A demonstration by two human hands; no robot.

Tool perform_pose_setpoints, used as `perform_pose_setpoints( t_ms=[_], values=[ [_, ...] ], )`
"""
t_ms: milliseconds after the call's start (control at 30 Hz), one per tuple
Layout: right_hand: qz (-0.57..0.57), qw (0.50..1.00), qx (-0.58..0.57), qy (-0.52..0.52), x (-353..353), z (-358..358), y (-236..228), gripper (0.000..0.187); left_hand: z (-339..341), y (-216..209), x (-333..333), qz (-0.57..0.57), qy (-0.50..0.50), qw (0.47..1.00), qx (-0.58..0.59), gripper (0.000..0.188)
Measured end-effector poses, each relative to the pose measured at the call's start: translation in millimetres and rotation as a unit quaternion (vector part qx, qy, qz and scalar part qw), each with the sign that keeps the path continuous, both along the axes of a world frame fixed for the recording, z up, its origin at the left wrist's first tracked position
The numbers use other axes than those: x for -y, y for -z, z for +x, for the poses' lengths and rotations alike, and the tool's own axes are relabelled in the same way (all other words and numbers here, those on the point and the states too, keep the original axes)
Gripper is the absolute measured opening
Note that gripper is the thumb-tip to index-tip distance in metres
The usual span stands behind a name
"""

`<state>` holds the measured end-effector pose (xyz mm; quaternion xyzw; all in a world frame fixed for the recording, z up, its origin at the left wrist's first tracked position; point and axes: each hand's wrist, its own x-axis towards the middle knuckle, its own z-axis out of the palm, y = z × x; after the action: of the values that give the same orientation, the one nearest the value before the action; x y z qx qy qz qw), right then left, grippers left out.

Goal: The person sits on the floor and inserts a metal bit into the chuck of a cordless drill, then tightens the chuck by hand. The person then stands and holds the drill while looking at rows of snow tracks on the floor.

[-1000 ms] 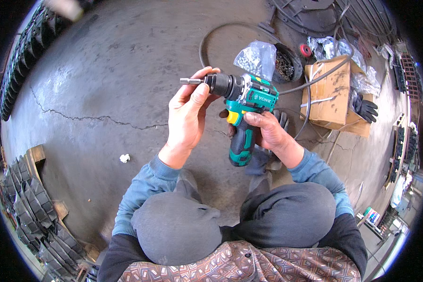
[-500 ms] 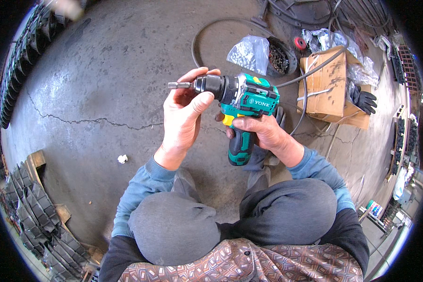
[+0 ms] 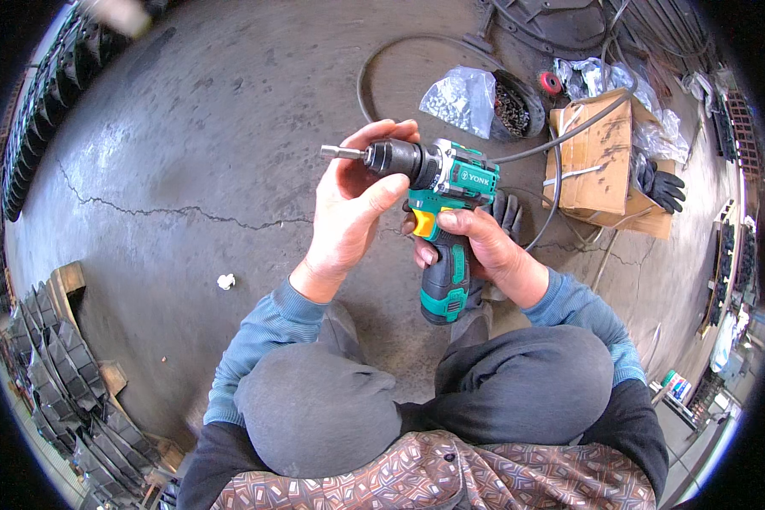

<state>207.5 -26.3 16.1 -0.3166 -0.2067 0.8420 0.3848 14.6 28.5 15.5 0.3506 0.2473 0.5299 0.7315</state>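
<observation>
A green and black cordless drill [image 3: 467, 174] with a yellow trigger is held up above my knees, its nose pointing left. My right hand [image 3: 493, 246] grips it around the upper handle, by the trigger. Around the black chuck [image 3: 393, 157] curl the thumb and fingers of my left hand [image 3: 353, 195], thumb on the near side. A silver socket bit [image 3: 342, 152] sticks out of the chuck to the left. Part of the handle is hidden behind my right fingers.
Beyond the drill lie a clear bag of metal fasteners [image 3: 459, 100] and a dark bucket of small parts [image 3: 518, 106]. A cardboard box [image 3: 591, 161] with black gloves [image 3: 661, 187] stands at right, a hose [image 3: 561, 138] looping past. Dark metal parts [image 3: 59, 357] are stacked at left.
The drill has turned slightly, its handle swinging lower and nearer my knees. My left hand has shifted a little right, staying around the chuck. The whole view has shifted slightly.
</observation>
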Motion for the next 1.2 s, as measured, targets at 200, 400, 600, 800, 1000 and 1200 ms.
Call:
perform_pose_setpoints(
  t_ms=[200, 400, 600, 800, 1000, 1200],
  values=[
    [-0.022, 1.0, -0.013, -0.013, 3.7, 1.7, 0.0, 0.05, -1.6, 2.7, 1.0, -0.046, 0.057, 0.997, 0.024, 0.06],
    [-0.037, 0.997, -0.056, -0.034, 5.8, 5.3, 8.4, 0.051, -1.3, -3.1, 1.1, -0.026, 0.065, 0.997, 0.028, 0.07],
    [-0.035, 0.998, -0.046, -0.038, 5.8, 6.4, 8.2, 0.053, -0.2, 9.4, 6.9, -0.05, 0.012, 0.998, 0.044, 0.069],
    [-0.04, 0.998, -0.042, -0.024, 8.0, 10.1, 9.5, 0.056, -2.9, 5.0, 6.3, -0.025, -0.012, 0.999, -0.031, 0.07],
    [-0.059, 0.998, -0.019, -0.011, 7.8, 7.0, 3.7, 0.063, -2.6, -5.8, 4.3, -0.003, -0.007, 1.0, -0.003, 0.079],
    [-0.048, 0.997, -0.043, -0.039, 8.6, 9.5, 7.0, 0.06, -6.0, -0.9, 4.7, -0.035, -0.026, 0.995, -0.094, 0.086]
  ],
)
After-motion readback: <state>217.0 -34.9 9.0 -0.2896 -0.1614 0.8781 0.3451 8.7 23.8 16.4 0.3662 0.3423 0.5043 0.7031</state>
